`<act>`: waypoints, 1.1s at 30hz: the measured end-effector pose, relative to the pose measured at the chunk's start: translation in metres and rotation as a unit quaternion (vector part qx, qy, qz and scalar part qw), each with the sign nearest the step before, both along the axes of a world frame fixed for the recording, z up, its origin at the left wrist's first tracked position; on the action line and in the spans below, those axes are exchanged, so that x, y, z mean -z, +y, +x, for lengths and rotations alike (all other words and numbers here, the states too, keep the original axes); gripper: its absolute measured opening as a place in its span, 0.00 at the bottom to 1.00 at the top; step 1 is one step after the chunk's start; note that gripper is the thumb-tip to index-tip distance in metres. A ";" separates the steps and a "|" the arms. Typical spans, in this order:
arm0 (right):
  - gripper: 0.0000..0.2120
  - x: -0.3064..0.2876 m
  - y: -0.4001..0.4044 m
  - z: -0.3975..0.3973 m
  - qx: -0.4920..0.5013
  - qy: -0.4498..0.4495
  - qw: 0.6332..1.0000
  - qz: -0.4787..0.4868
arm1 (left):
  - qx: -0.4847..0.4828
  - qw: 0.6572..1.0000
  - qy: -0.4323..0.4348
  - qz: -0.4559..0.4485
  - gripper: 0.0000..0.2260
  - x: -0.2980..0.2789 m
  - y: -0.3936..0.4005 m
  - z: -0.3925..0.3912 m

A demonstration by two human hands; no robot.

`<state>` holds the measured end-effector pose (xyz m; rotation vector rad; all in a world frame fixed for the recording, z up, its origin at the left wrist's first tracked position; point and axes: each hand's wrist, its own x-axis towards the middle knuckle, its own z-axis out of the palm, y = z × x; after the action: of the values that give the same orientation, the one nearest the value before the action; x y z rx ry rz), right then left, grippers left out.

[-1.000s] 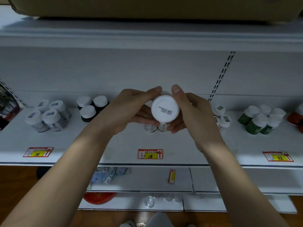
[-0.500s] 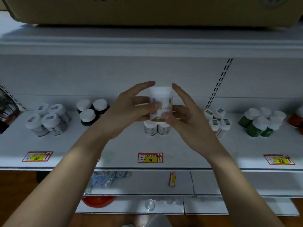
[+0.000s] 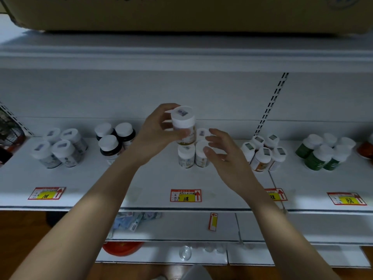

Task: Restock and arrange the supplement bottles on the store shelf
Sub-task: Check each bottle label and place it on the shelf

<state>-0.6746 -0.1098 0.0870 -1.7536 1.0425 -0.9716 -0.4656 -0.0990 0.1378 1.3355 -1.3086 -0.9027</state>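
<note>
My left hand [image 3: 155,132] grips a white-capped supplement bottle [image 3: 183,124] upright, its base on or just above the cap of a white bottle [image 3: 186,156] standing on the white shelf [image 3: 153,178]. Beside that one stand two more white bottles [image 3: 201,154], one behind the other. My right hand [image 3: 222,152] hovers open just right of them, fingers spread, apart from the held bottle.
Bottle groups line the shelf: white ones [image 3: 58,148] at left, dark ones [image 3: 114,141], white ones with orange labels [image 3: 262,152], green ones [image 3: 325,152] at right. Red-and-yellow price tags [image 3: 185,195] mark the front edge. A cardboard box [image 3: 181,13] sits overhead. Lower shelves hold small items.
The bottle went from cap-toward-me in both hands to upright, then down onto the bottles on the shelf. My right hand has let go and opened; my left still holds it.
</note>
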 end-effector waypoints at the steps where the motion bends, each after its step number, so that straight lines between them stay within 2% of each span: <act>1: 0.16 0.008 -0.004 0.000 0.024 -0.003 1.000 -0.005 | -0.016 1.000 0.003 0.002 0.25 0.004 -0.007 0.003; 4: 0.10 0.040 -0.020 -0.002 0.099 0.009 0.995 -0.017 | -0.058 0.998 0.020 0.013 0.23 0.018 -0.030 0.010; 7: 0.12 0.077 -0.034 -0.007 0.141 0.091 0.985 -0.032 | -0.092 0.995 0.020 0.033 0.22 0.035 -0.052 0.018; 12: 0.20 0.126 -0.038 -0.018 0.107 0.255 0.960 -0.053 | -0.074 0.994 -0.001 0.080 0.24 0.061 -0.075 0.033; 15: 0.21 0.142 -0.035 -0.019 0.097 0.318 0.939 -0.086 | -0.063 0.992 -0.012 0.105 0.23 0.071 -0.080 0.032; 22: 0.21 0.147 -0.039 -0.019 0.106 0.326 0.934 -0.104 | -0.030 0.983 0.052 0.172 0.23 0.093 -0.089 0.026; 29: 0.19 0.148 -0.040 -0.020 0.108 0.314 0.936 -0.117 | 0.037 0.977 0.052 0.204 0.26 0.105 -0.091 0.026; 33: 0.19 0.149 -0.041 -0.019 0.105 0.313 0.936 -0.121 | 0.028 0.975 0.067 0.209 0.26 0.106 -0.089 0.027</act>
<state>-0.6939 -0.1506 -0.0618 -2.2688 1.5890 -0.6920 -0.4388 -0.1879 0.0315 1.5295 -1.0918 -1.3382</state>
